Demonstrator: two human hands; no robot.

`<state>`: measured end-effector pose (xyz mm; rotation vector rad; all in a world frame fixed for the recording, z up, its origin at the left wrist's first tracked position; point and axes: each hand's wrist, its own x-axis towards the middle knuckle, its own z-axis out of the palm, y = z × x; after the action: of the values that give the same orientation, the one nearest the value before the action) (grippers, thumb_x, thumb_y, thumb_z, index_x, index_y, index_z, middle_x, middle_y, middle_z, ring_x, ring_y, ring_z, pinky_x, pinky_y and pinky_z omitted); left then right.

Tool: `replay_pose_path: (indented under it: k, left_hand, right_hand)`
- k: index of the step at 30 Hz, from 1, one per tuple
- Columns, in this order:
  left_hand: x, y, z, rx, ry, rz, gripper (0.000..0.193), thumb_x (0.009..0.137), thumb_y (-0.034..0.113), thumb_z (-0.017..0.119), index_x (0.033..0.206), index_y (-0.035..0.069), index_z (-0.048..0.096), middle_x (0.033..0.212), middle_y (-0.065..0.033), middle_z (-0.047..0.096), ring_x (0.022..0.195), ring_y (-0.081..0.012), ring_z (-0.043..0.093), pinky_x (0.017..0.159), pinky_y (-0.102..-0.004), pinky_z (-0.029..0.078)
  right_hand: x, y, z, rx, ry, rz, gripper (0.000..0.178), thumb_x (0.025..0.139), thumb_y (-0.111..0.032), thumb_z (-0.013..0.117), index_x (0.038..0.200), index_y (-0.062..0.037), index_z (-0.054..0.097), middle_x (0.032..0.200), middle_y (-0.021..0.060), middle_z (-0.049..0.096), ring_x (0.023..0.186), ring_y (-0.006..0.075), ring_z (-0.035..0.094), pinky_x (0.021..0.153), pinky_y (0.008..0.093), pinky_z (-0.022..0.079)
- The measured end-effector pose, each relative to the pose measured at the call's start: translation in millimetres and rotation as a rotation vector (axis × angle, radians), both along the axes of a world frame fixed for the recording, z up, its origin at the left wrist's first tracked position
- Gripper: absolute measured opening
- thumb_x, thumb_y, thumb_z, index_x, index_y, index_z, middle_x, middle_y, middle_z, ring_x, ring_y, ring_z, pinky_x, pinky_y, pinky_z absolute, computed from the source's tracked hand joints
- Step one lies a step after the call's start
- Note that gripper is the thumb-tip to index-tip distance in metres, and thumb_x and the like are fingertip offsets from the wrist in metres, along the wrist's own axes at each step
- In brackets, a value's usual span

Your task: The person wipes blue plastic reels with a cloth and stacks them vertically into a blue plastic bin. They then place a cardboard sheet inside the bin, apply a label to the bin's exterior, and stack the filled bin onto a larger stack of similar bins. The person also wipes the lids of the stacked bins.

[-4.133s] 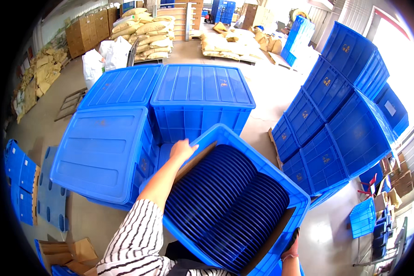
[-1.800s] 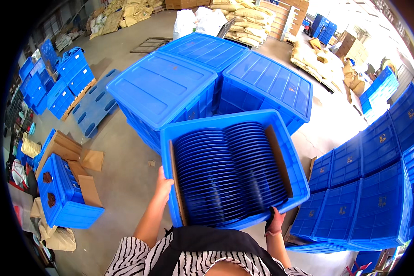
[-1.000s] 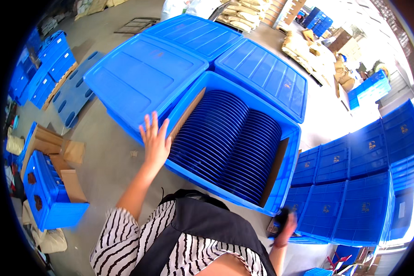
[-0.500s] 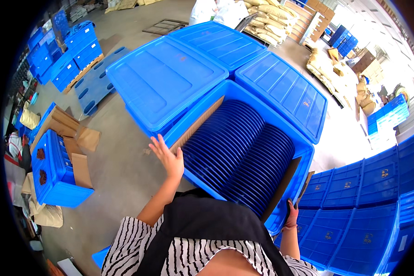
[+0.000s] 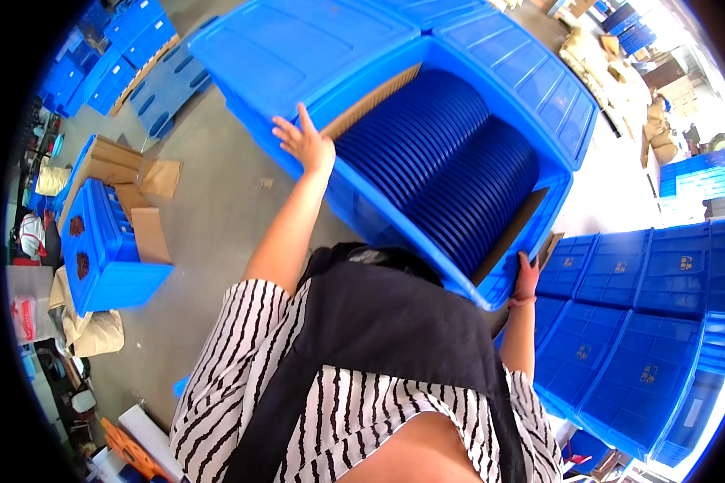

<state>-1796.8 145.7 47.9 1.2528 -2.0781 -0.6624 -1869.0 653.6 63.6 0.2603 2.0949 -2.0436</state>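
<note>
Open box (image 5: 376,221): between the two hands, so right of the left fingers; long axis slants from far left to near right, chunky blue plastic
Left hand (image 5: 308,147): fingers spread wide by the near left corner, gripping nothing (can't swear whether the palm touches)
Right hand (image 5: 525,278): the nearer one, right up against the near right corner; can't tell if its fingers actually grip
Discs (image 5: 415,133): dark blue, thin, round, two ribbed rows inside
Cardboard (image 5: 370,101): flat brown pieces, both short ends
Lidded boxes (image 5: 302,60): smooth blue, crowding the left end and far edge

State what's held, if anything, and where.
Right hand: on the open blue bin, at its right end, grip unclear. Left hand: spread at its left corner, no grip visible.
</note>
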Motion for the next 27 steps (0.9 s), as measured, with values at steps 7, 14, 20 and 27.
replay_pose_path:
  k: [7, 14, 20, 27]
  left_hand:
    - [13, 4, 3, 0.142, -0.034, -0.024, 0.089, 0.083, -0.001, 0.061, 0.153, 0.030, 0.016, 0.155, -0.0317, -0.014, 0.144, -0.0494, -0.011, 0.113, -0.0641, 0.006]
    - [25, -20, -13, -0.217, -0.082, -0.106, 0.082, 0.078, 0.009, 0.069, 0.148, 0.026, 0.030, 0.153, -0.0358, 0.007, 0.139, -0.0588, 0.010, 0.108, -0.0674, 0.019]
    - [25, -26, -8, -0.297, -0.074, -0.276, 0.076, 0.083, 0.004, 0.062, 0.149, 0.029, 0.032, 0.154, -0.0353, 0.003, 0.139, -0.0608, 0.007, 0.107, -0.0708, 0.014]
    - [3, 4, 11, -0.771, -0.080, -0.620, 0.070, 0.087, 0.006, 0.052, 0.150, 0.023, 0.028, 0.155, -0.0323, 0.010, 0.139, -0.0594, 0.008, 0.100, -0.0790, 0.013]
  right_hand:
    - [7, 33, -43, 0.180, 0.125, -0.019, 0.046, 0.090, -0.024, 0.062, 0.130, -0.0027, 0.053, 0.114, 0.0124, 0.063, 0.096, 0.0212, 0.063, 0.082, 0.0321, 0.052]
    - [33, -34, 28, 0.618, 0.018, -0.121, 0.049, 0.092, -0.034, 0.061, 0.131, -0.0053, 0.055, 0.111, 0.0145, 0.068, 0.094, 0.0255, 0.068, 0.081, 0.0359, 0.052]
    - [127, 11, -8, 0.592, 0.229, -0.380, 0.055, 0.095, -0.037, 0.056, 0.140, -0.0081, 0.046, 0.138, 0.0190, 0.051, 0.127, 0.0359, 0.049, 0.103, 0.0383, 0.040]
    - [506, 10, -165, -0.291, -0.541, -1.513, 0.057, 0.094, -0.041, 0.053, 0.141, -0.0103, 0.045, 0.141, 0.0114, 0.051, 0.122, 0.0334, 0.054, 0.102, 0.0378, 0.042]
